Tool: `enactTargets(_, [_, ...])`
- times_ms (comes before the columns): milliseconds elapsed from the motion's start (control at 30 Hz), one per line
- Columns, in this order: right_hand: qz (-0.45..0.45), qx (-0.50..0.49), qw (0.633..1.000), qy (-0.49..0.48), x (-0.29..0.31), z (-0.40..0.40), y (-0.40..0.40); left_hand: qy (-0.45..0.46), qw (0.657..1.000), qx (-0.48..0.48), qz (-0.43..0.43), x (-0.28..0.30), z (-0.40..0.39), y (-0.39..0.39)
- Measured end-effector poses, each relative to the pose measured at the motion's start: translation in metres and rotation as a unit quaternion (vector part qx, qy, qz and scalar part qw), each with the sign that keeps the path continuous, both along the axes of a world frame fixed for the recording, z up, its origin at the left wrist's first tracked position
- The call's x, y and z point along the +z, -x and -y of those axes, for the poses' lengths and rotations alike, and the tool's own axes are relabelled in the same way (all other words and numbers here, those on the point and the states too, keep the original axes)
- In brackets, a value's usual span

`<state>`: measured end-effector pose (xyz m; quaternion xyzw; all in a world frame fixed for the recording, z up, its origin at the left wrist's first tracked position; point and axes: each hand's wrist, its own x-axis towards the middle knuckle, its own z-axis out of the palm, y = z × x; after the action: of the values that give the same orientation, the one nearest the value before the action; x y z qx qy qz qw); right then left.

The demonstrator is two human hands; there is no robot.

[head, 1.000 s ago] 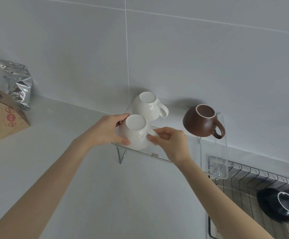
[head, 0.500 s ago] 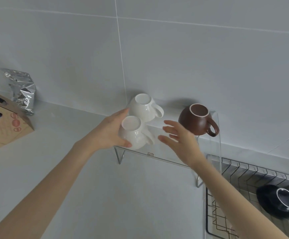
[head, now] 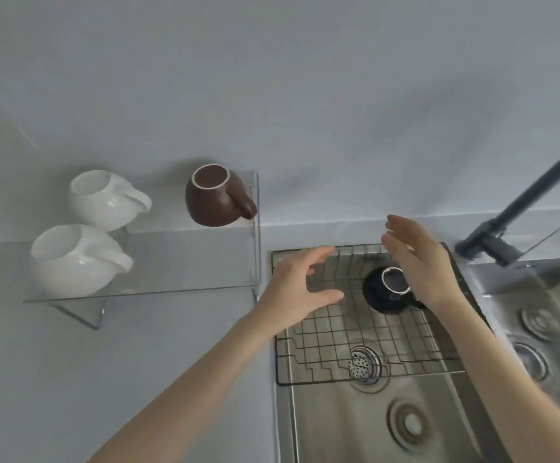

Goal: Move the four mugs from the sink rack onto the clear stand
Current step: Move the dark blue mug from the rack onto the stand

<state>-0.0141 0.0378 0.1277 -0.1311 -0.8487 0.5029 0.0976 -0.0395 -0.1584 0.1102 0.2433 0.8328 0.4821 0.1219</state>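
A black mug [head: 381,293] stands upside down on the wire sink rack [head: 338,342]. My left hand [head: 300,290] hovers open just left of it, fingers spread. My right hand [head: 420,262] is open over the mug's right side and hides its handle. On the clear stand [head: 185,259] at the left sit two white mugs, one in front [head: 71,262] and one behind [head: 103,200], and a brown mug [head: 215,197] at the back right. All three rest rim down.
The steel sink [head: 372,422] lies under the rack, with a drain [head: 365,362] below it. A dark faucet [head: 519,208] rises at the right. A second basin [head: 539,322] is at the far right. Grey counter [head: 121,362] surrounds the stand.
Both hands let go of the front white mug on the stand and moved right over the sink rack. My view swung right, so the bag and box left the frame.
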Motion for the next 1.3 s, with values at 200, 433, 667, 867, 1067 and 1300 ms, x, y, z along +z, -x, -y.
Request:
enactTargets(200, [0.126,-0.066,0.990,-0.008,-0.073,-0.077,-0.024,0.089,0.990,-0.048,0.103,-0.074,-0.080,0.018])
enactTargets(433, [0.271,-0.045,0.961,-0.043,-0.141,-0.108,-0.023,0.116,0.982,-0.038,0.147,-0.128,-0.135,0.031])
enactTargets(667, [0.226,-0.055,0.972,-0.047,-0.155,-0.118,-0.014,0.095,0.983,-0.022,0.153,-0.152,-0.158,0.039])
enactTargets(867, [0.192,-0.084,0.977,-0.032,-0.163,-0.123,-0.011,0.101,0.983,-0.002,0.155,-0.165,-0.157,0.040])
enactTargets(1067, [0.176,-0.088,0.980,-0.014,-0.156,-0.120,-0.012,0.110,0.982,-0.007,0.152,-0.152,-0.152,0.042])
enactTargets(1300, [0.094,-0.036,0.995,-0.028,-0.082,-0.103,-0.005,0.063,0.995,0.035,0.065,-0.079,-0.115,0.036])
